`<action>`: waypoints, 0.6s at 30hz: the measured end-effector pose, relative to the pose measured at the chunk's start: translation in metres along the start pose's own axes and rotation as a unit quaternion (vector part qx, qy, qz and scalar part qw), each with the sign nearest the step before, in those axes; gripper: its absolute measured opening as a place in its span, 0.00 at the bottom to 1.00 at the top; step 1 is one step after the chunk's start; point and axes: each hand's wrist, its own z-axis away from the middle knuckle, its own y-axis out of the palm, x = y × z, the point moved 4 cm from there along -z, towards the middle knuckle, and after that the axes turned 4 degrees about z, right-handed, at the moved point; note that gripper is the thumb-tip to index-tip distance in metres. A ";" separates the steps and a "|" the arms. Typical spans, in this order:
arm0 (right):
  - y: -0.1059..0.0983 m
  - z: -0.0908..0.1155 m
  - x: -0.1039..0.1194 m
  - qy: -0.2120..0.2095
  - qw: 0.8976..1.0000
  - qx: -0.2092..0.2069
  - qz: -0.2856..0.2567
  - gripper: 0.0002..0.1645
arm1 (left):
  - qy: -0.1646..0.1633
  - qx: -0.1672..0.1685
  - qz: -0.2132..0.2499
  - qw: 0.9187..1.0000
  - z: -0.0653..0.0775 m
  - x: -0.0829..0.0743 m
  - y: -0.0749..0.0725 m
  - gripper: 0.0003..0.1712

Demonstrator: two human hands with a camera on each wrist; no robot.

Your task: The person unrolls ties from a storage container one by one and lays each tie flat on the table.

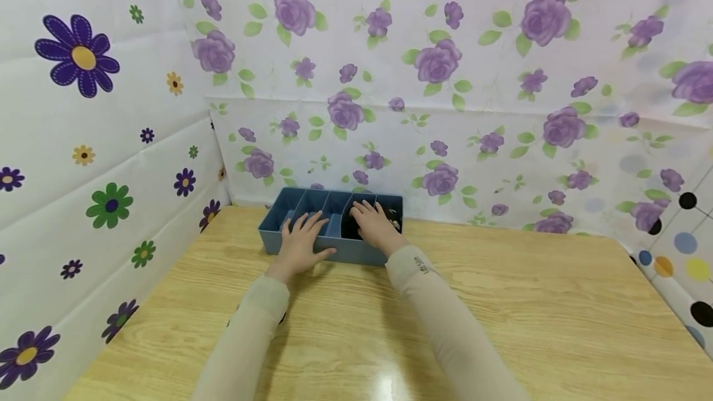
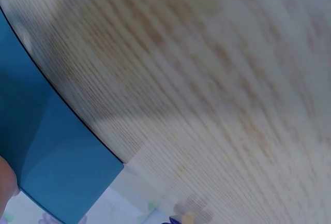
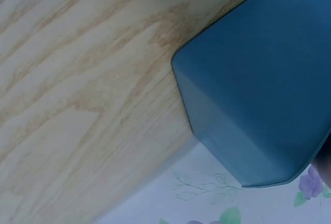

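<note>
A blue divided box stands on the table against the back wall. My left hand reaches over its front rim, fingers spread above the left compartments and thumb outside the front wall. Inside the right part of the box is a black item with a small light pattern showing at its right end; its kind is hidden by my hand. On top of it lies my right hand, fingers spread forward over it. In the wrist views the box's outer walls show, with only slivers of the hands.
The wood-grain table spreads out in front and to the right of the box. A rose-patterned sheet hangs close behind it. To the left is a daisy-patterned sheet, and a dotted one at the right.
</note>
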 end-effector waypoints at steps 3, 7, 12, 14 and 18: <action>0.000 -0.002 0.001 -0.007 1.000 0.013 0.006 0.26 | 0.000 0.003 0.004 1.000 -0.001 0.000 0.000 0.44; 0.001 -0.003 0.001 -0.003 0.999 0.030 0.018 0.29 | -0.001 0.009 0.005 1.000 0.000 0.000 0.001 0.44; 0.001 -0.004 0.001 0.022 0.998 0.058 -0.002 0.30 | 0.000 0.002 0.006 1.000 0.000 0.001 -0.001 0.44; 0.002 -0.005 0.000 0.034 0.997 0.075 -0.010 0.31 | 0.002 0.003 0.005 1.000 0.000 0.002 0.000 0.43; 0.004 -0.006 0.000 0.046 0.995 0.085 -0.011 0.31 | 0.005 0.006 0.006 1.000 0.000 0.003 0.003 0.43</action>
